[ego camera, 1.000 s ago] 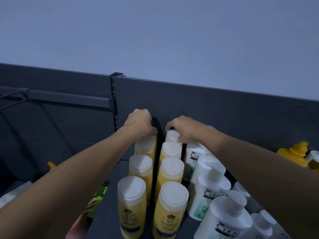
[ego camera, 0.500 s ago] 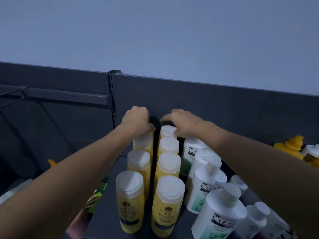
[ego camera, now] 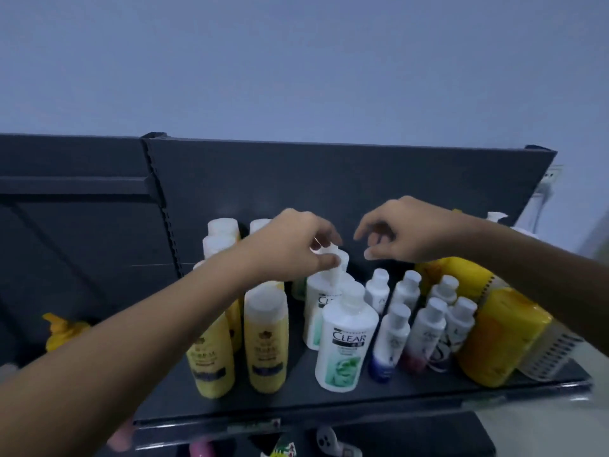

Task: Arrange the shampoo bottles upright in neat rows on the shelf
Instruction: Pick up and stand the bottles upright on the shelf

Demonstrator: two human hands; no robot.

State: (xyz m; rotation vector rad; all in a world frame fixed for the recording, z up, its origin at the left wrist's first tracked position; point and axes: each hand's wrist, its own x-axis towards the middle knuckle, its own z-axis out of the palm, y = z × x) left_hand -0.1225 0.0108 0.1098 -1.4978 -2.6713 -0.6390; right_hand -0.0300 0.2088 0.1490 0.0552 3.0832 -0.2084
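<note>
Two rows of yellow shampoo bottles [ego camera: 267, 341] with white caps stand upright at the left of the dark shelf [ego camera: 296, 404]. Right of them a row of white pump bottles runs back; the front one [ego camera: 346, 344] reads CLEAR. My left hand [ego camera: 296, 245] pinches the pump head of the second white pump bottle [ego camera: 321, 301]. My right hand [ego camera: 405, 232] hovers just right of it, fingers curled and apart, holding nothing. Small white bottles [ego camera: 392, 338] stand in rows further right.
Large yellow refill packs [ego camera: 501, 338] and a white ribbed item [ego camera: 553, 354] fill the shelf's right end. The dark back panel [ego camera: 329, 179] rises behind the bottles. A yellow object [ego camera: 62, 328] sits lower left. Other goods show on the shelf below.
Both hands left the rear yellow bottles and moved right and toward me, to the white pump bottles. My left hand took hold of a pump head. The view pulled back and shifted right.
</note>
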